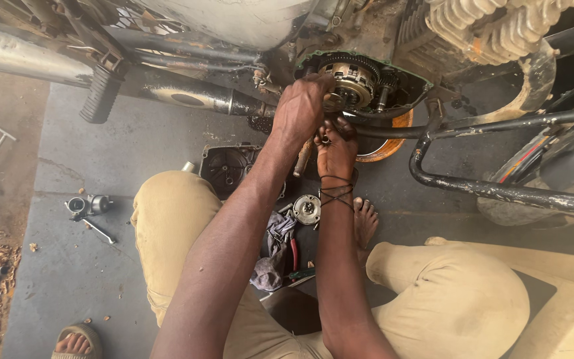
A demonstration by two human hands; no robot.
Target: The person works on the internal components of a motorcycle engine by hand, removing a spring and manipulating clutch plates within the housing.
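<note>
Clutch (352, 83): bare metal, brassy centre, dull toothed steel rim, greasy.
Engine case (412, 74): cast metal, grimy, green gasket edge.
Cylinder fins (493, 30): pale cast metal, dusty, matt.
Exhaust pipe (187, 96): metal, worn chrome, rust patches.
Footpeg (101, 93): black ribbed rubber, matt.
Crash bar (499, 191): steel tube, black paint chipped and scuffed.
Cover (227, 166): cast metal, dark and oily inside.
Round part (307, 209): bright metal, smooth.
Rag (275, 256): grey cloth, crumpled, stained.
Trousers (174, 226): tan cloth, matt.
Floor (101, 159): grey concrete, rough, dusty.
Basin (390, 143): orange plastic, soiled.
Wrist cord (335, 189): thin black string.
</note>
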